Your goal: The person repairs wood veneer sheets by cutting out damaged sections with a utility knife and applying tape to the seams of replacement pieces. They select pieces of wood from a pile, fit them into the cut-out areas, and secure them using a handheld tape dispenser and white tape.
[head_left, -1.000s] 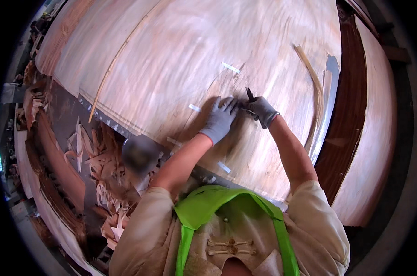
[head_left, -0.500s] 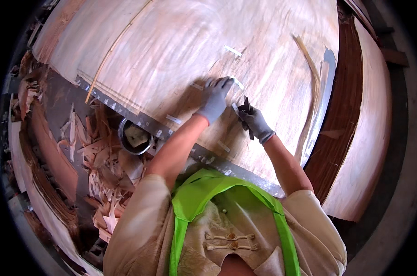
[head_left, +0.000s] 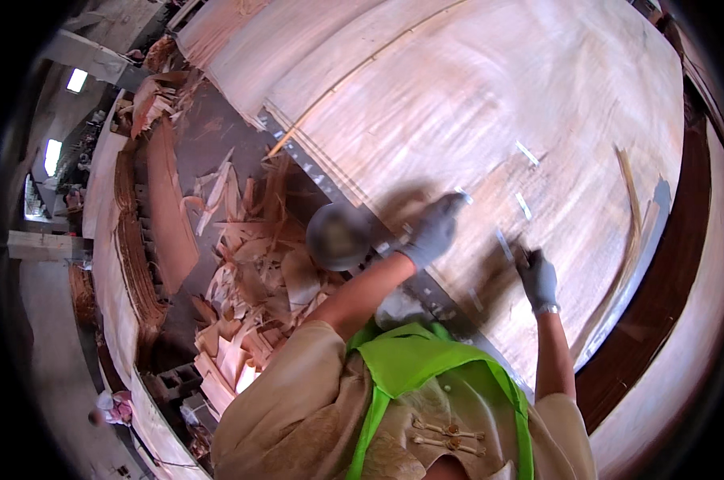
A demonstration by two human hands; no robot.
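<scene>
Placing white strips (head_left: 523, 206), apparently, on the pale wood sheet (head_left: 570, 96) at centre-right, the left hand (head_left: 434, 232) (grip too blurred to tell) adjoins one strip, the right hand (head_left: 538, 276) seemingly grips a dark tool (head_left: 523, 255), and careful alignment seems called for next.

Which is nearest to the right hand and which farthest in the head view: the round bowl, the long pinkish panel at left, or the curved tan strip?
Nearest first, from the right hand:
1. Curved tan strip, to its right.
2. Round bowl, blurred, to its left.
3. Long pinkish panel, farther left, beyond the bowl.
</scene>
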